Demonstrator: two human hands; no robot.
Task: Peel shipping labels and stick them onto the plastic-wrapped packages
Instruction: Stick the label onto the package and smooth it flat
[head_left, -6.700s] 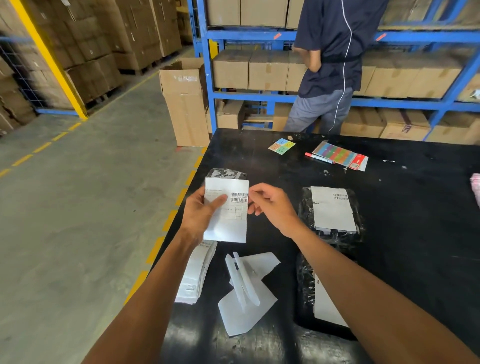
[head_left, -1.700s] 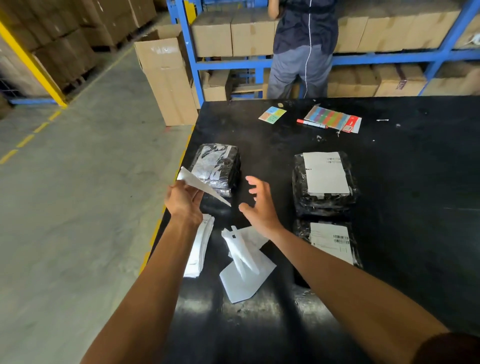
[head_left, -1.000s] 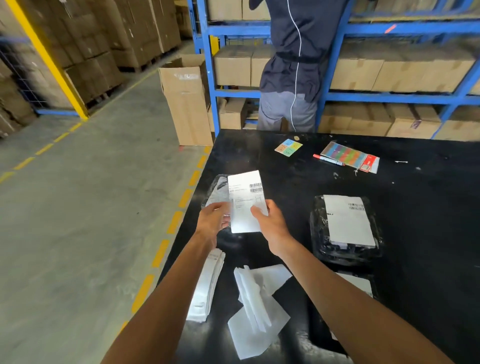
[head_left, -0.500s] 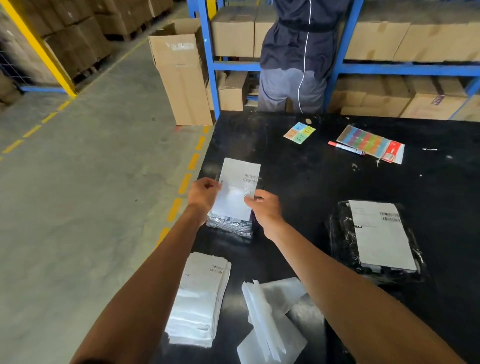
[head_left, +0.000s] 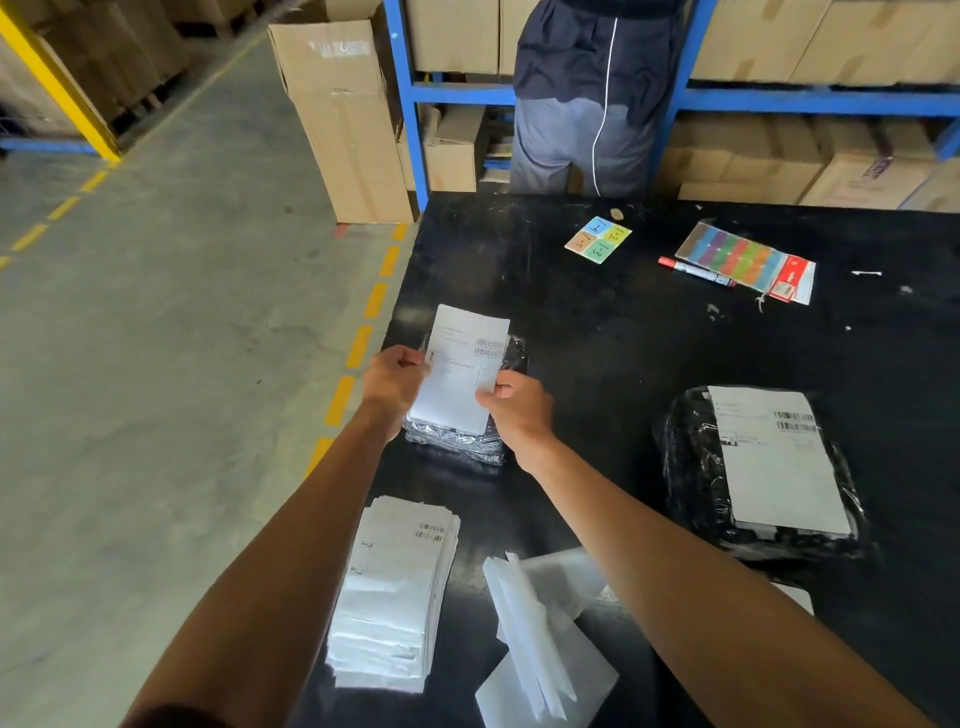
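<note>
- The left hand (head_left: 393, 375) pinches the left edge of a peeled shipping label (head_left: 464, 369), and the right hand (head_left: 514, 404) pinches its lower right corner; both hands are closed on the label, one on each side.
- The label sits over a small plastic-wrapped package (head_left: 462, 441) near the left edge of the black table (head_left: 597, 338). Its far end appears lifted, and whether the near end already touches the wrap cannot be told.
- Judged from this, the step in hand is laying the label down on the package, which does not look labelled yet.
- Risk: the label looks about as wide as the package and longer than its top, so a skewed drop could leave an edge hanging off or stuck to the table.
- Risk: the wrap is crinkled and glossy; pressing from both ends at once could trap wrinkles or crease the barcode.
- Risk: the adhesive could cling to the fingers if the pinch releases late, pulling the label askew.
- Risk: the package lies close to the table edge, so a hard push could slide it toward the floor.
- Close by lie a stack of unpeeled labels (head_left: 395, 592), discarded backing sheets (head_left: 540, 644), and, on the right, a larger package that already carries a label (head_left: 763, 467).
</note>
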